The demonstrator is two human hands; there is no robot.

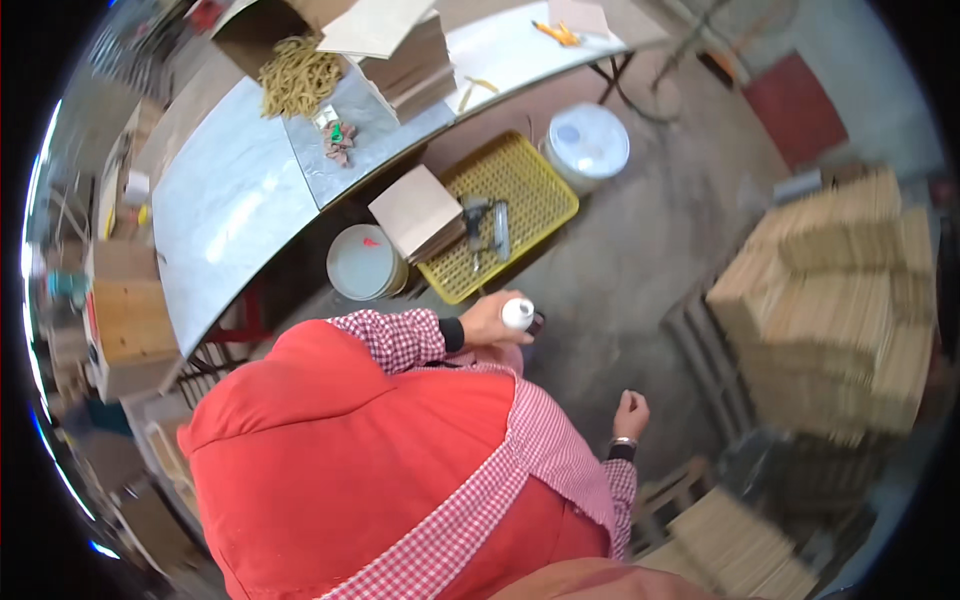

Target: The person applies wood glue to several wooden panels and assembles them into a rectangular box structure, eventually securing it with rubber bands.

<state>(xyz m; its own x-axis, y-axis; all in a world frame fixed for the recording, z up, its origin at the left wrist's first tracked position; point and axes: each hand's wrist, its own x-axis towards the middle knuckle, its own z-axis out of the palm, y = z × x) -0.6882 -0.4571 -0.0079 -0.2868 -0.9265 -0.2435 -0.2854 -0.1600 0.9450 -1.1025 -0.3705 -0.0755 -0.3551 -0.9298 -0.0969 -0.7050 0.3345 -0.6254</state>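
Two stacks dominate: bundled flat brown sheets (840, 300) piled at the right, apparently stored for reach, and a long grey table (250, 200) ahead. Below it a yellow mesh tray (530, 190) sits on the floor. The left hand (490, 320) grasps a small white bottle (517, 313), carried upright; the right hand (631, 412) hangs clenched, empty, well apart from the bottle.
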